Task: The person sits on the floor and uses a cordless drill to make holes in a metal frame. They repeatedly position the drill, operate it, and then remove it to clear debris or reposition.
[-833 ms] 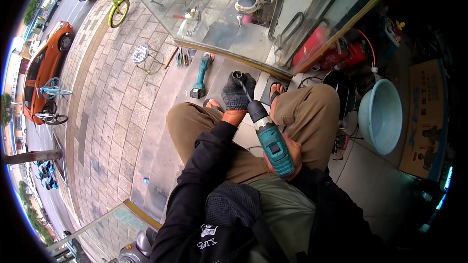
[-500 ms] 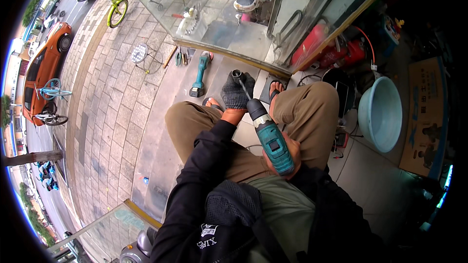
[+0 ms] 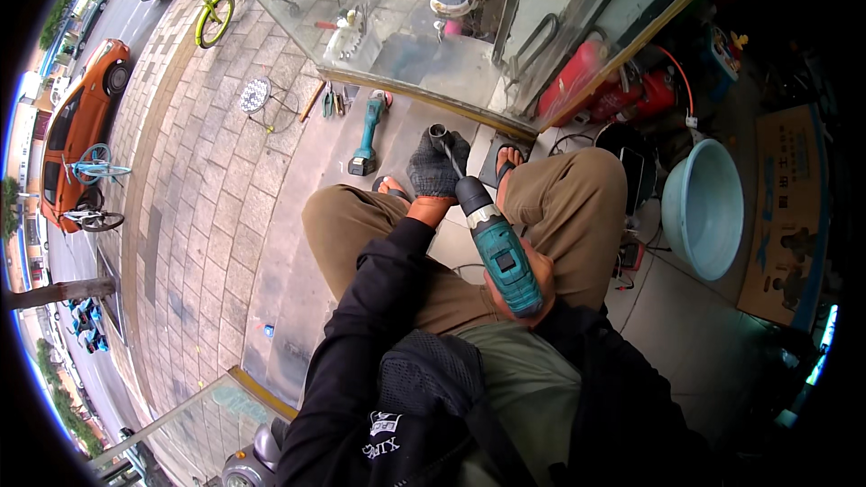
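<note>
My left hand [image 3: 433,171], in a dark knitted glove, is closed round a short metal tube [image 3: 438,131] whose round open end points up. My right hand [image 3: 541,272] is bare and grips a teal and black cordless drill [image 3: 507,263], largely hiding its handle. From the black chuck a long drill bit [image 3: 452,160] reaches toward the tube, its tip beside the gloved fingers. Whether the tip touches the tube, I cannot tell. Both hands are between my knees.
A teal cordless angle grinder [image 3: 368,133] lies on the step, with several hand tools [image 3: 332,101] beyond it. A glass door [image 3: 424,63] stands ahead. Red fire extinguishers [image 3: 622,95], a pale blue basin [image 3: 704,209] and a cardboard box [image 3: 783,216] are at right.
The whole view has shifted very slightly. Both hands keep their grips, and the drill and tube stay in nearly the same position relative to each other.
</note>
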{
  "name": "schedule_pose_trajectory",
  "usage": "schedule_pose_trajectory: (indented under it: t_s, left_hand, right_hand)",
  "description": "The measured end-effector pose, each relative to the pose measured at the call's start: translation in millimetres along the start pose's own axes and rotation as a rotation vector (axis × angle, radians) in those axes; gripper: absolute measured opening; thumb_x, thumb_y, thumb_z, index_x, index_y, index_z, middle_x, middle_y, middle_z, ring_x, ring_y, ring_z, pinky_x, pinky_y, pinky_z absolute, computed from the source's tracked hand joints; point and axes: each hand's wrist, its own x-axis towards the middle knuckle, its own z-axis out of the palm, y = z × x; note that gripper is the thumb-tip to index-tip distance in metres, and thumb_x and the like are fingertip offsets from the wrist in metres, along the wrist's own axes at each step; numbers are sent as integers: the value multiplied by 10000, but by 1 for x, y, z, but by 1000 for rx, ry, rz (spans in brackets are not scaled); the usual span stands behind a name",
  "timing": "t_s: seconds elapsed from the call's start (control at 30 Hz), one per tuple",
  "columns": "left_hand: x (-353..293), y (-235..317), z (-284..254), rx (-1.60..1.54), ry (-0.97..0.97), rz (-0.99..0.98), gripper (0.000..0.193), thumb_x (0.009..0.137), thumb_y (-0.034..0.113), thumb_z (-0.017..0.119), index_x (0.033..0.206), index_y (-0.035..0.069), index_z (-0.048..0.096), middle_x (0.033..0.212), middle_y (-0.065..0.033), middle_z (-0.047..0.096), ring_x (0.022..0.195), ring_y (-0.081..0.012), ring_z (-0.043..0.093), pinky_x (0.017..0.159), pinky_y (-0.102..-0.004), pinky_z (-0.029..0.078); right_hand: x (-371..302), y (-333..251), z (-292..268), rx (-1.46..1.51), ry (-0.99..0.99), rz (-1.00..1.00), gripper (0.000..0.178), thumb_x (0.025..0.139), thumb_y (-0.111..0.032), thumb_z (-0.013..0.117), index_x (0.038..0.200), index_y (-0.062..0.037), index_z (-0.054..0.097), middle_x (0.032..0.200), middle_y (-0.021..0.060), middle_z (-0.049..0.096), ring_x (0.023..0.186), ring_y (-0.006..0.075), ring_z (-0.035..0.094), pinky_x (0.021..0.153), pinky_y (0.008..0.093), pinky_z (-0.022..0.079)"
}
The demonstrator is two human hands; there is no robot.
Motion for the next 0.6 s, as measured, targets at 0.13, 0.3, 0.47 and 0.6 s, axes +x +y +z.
schedule_pose_trajectory:
  t_s: [0.13,0.3,0.47,0.6]
  left_hand:
    - [-1,-2,0,2,12,-19,241,984,321,729,1037,107,633,878,-164,705,849,-441,706,725,-497,559]
    - [-4,-8,5,-36,11,-46,249,982,327,727,1064,108,642,894,-173,719,852,-449,713,721,-506,564]
    - [-3,-36,13,37,-102,-166,279,980,349,718,1103,110,647,933,-198,735,892,-472,710,743,-530,565]
    - [7,-67,32,41,-336,-420,342,966,390,707,1164,117,654,1051,-234,759,995,-496,714,837,-563,575]
  right_hand:
    - [-2,7,4,28,0,21,511,800,-142,857,1255,-13,665,896,162,752,795,377,767,731,441,617]
    - [2,1,2,42,-14,49,350,858,-76,862,1137,-17,659,901,117,730,811,288,751,760,396,596]
    - [10,19,14,48,-52,87,492,837,-143,848,1278,-18,670,938,174,763,866,387,779,767,439,620]
    - [32,44,32,77,-36,181,378,865,-154,842,1191,-42,686,938,181,764,877,402,771,772,447,609]
